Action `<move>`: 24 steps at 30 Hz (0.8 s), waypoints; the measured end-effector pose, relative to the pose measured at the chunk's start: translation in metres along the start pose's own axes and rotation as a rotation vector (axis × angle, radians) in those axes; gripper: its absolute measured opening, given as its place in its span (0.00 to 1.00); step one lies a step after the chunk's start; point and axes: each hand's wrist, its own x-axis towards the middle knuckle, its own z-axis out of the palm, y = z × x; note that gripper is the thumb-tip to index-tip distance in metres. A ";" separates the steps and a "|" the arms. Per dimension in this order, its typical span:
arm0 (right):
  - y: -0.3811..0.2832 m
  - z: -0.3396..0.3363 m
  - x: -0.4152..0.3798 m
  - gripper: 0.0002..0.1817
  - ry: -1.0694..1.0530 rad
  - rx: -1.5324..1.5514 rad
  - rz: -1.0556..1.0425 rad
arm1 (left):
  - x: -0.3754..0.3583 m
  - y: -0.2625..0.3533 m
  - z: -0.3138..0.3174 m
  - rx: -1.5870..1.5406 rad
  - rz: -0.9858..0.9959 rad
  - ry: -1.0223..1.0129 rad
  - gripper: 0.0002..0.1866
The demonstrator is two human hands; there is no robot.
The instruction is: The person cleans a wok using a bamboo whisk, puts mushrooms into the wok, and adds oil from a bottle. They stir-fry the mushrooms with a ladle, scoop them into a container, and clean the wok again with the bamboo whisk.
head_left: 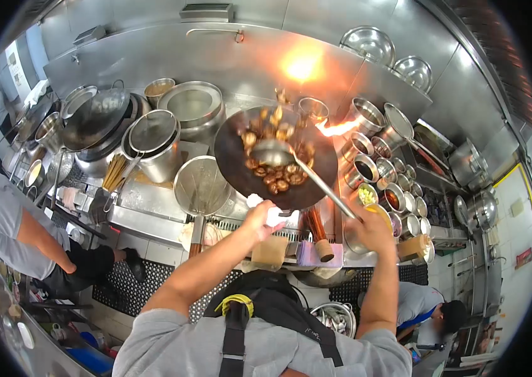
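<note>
The dark wok point(231, 164) sits in the middle of the scene, directly far of the person's forearms, its round mouth open upward and looking a little wider left to right than near to far. In it, glossy brown chunks of food point(276, 179) lie heaped toward the near side, with lighter pieces blurred along the far side (one or two seem to be in the air, though the blur makes that hard to settle).

Of the two hands, the left hand point(261, 221) is the nearer to the wok: it is at the near rim, just left of the wok's midline, fingers closed on a bunched white cloth point(273, 216). Whether they also grip a handle through the cloth, I cannot tell.

The right hand point(374, 231) stands off to the near right, apart from the rim, its fingers wrapped around the end of a long-handled ladle point(309, 170). The ladle's long axis slants from that fist toward the far left, crossing the right part of the rim, so its bowl lies over the middle of the wok, far of the main heap. That slant seems the relation to watch: the food lies left of the right fist, and slightly right of and far from the left one.
</note>
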 end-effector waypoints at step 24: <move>-0.046 0.017 0.019 0.37 -0.169 1.074 0.459 | 0.006 0.036 0.010 0.198 0.002 -0.029 0.09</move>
